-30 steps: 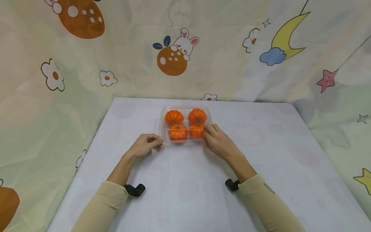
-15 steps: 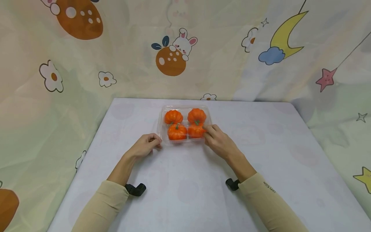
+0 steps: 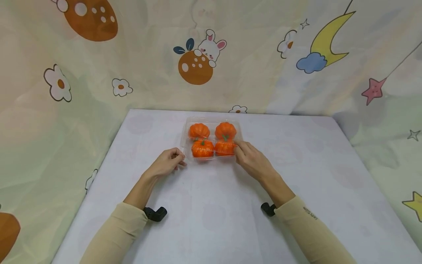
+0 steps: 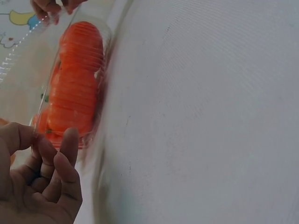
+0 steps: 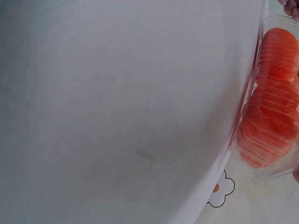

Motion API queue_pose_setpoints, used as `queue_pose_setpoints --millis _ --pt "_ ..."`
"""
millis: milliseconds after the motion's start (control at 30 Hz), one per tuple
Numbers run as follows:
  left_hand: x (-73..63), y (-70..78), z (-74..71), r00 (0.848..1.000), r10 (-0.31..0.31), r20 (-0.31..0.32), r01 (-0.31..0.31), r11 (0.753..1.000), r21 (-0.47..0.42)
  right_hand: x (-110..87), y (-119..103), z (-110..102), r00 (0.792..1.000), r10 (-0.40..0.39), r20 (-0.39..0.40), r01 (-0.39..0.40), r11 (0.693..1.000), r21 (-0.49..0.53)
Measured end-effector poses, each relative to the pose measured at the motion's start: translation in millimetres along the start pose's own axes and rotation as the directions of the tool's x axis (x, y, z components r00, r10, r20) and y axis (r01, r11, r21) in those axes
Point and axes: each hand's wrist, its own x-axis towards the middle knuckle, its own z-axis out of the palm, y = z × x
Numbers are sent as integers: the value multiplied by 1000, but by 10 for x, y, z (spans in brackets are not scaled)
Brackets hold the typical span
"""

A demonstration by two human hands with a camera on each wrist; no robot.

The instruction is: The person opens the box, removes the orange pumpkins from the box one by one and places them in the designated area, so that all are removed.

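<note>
A clear plastic clamshell box [image 3: 212, 132] sits near the back of the table, with several small orange toy pumpkins [image 3: 202, 149] in two rows. Green stems show between the rows. My left hand [image 3: 166, 162] is at its front left corner; in the left wrist view its thumb and fingers [image 4: 70, 170] pinch the clear edge. At the front right corner my right hand [image 3: 253, 160] pinches the plastic, its fingertips partly hidden. The right wrist view shows the box's ribbed side with orange pumpkins [image 5: 271, 102] behind it, and only a sliver of the right hand.
A white cloth-covered table [image 3: 211, 212] lies in front of the box. Behind and beside it hangs a printed cloth backdrop [image 3: 250, 73] with cartoon shapes. A black wrist camera [image 3: 155, 214] is worn on each forearm.
A clear edge crossing the front pumpkins has shifted up and back across them. My right hand has moved slightly up and right with it; the left hand stays nearly in place.
</note>
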Motion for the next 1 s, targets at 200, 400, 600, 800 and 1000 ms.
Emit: queue_pose_setpoints --millis 200,400,600,800,1000 --pt "-1 33 10 1000 16 7 -16 1000 8 -48 42 11 999 -15 -28 15 1000 -10" --pt "-12 36 -80 999 32 1 -32 999 12 -32 184 -143 996 30 -85 -31 999 -9" --pt "-36 36 -162 999 25 36 -24 1000 -16 167 309 -368 993 60 -98 -53 996 78" --pt "-60 4 -78 994 36 102 -30 998 -59 261 366 -448 977 113 -179 -92 988 122" --pt "-96 -18 -29 996 10 94 -3 997 -74 326 454 -480 951 200 -235 -148 964 220"
